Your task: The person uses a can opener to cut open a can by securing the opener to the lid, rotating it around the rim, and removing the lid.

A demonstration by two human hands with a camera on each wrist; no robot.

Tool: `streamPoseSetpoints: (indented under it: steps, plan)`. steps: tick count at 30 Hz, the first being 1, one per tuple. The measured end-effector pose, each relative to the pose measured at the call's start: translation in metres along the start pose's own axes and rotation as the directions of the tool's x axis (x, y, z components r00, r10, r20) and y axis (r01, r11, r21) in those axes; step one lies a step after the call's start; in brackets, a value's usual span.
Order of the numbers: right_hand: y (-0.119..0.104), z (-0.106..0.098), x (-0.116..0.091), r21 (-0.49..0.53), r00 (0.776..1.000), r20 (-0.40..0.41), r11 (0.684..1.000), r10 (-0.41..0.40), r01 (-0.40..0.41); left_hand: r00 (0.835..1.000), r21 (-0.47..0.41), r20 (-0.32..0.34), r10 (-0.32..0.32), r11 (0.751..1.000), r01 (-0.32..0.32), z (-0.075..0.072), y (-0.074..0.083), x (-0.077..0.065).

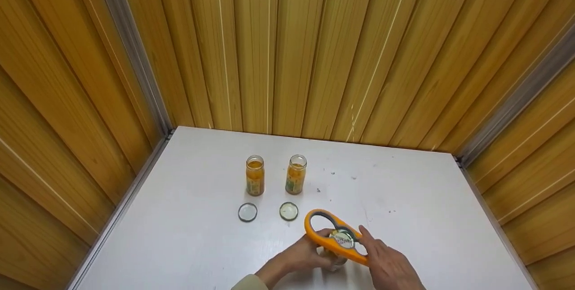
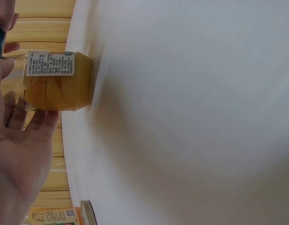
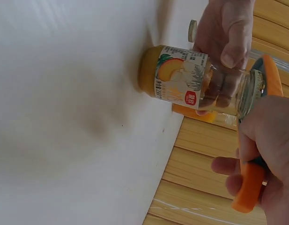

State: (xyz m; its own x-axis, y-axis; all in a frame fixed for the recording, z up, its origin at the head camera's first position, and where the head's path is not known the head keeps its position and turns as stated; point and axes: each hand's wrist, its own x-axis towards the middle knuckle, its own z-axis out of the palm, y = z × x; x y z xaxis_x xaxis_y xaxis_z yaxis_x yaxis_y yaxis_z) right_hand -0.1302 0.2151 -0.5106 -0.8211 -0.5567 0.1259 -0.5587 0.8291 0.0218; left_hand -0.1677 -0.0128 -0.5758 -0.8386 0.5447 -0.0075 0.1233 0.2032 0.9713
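Observation:
A glass jar of orange fruit (image 2: 64, 96) stands on the white table near its front, with a paper label that shows a fruit picture in the right wrist view. My left hand (image 1: 303, 255) grips the jar's side, thumb and fingers curled around the glass. Over the jar's top lies an orange jar opener (image 1: 331, 243) with dark inner edges, its hole set around the metal lid (image 1: 343, 239). My right hand (image 1: 391, 266) holds the opener by its right end. In the right wrist view, the lid (image 3: 255, 90) sits on the jar's mouth.
Behind the hands, two lidless jars, a left one (image 1: 255, 180) and a right one (image 1: 295, 180), stand upright with orange contents. Two loose lids, one on the left (image 1: 247, 212) and one on the right (image 1: 289, 211), lie before them. Wood-patterned walls (image 1: 292, 56) enclose the table (image 1: 179, 218).

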Motion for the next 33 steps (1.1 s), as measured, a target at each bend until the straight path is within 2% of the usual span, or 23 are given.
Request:
streamPoseSetpoints:
  steps: [5,7,9,13,16,26,30,33]
  plan:
    - [-0.001,0.003,-0.004,0.001,0.995,-0.072,0.998,-0.068,0.068,0.998,0.006,0.0,0.058,0.998,-0.058,0.002,-0.001,0.0]
    - [0.0,0.002,-0.005,0.029,0.992,-0.097,0.996,-0.085,0.088,0.999,0.007,-0.001,0.051,0.999,-0.051,0.002,0.0,0.0]
    - [0.002,0.001,-0.006,0.102,0.992,-0.101,0.991,-0.076,0.086,0.999,0.01,-0.001,0.041,0.999,-0.041,0.002,0.0,0.0]
    - [0.005,-0.004,-0.007,0.258,0.999,0.009,0.965,-0.045,0.041,0.999,0.011,0.002,0.045,0.999,-0.045,0.002,0.0,0.0]
    - [0.005,-0.007,-0.006,0.31,0.995,0.085,0.95,-0.051,0.022,0.998,0.005,0.001,0.06,0.998,-0.06,0.002,0.0,0.0]
    - [-0.001,-0.019,-0.003,0.325,0.983,0.176,0.945,-0.044,-0.016,0.992,0.002,-0.008,0.13,0.992,-0.13,0.005,0.002,0.002]
    - [-0.009,-0.021,0.0,0.289,0.975,0.221,0.955,-0.002,-0.063,0.994,0.01,-0.018,0.105,0.994,-0.105,0.005,0.001,0.0]
    - [-0.015,-0.022,0.003,0.271,0.961,0.274,0.956,0.036,-0.113,0.995,0.003,-0.013,0.098,0.995,-0.098,0.005,0.001,-0.001]
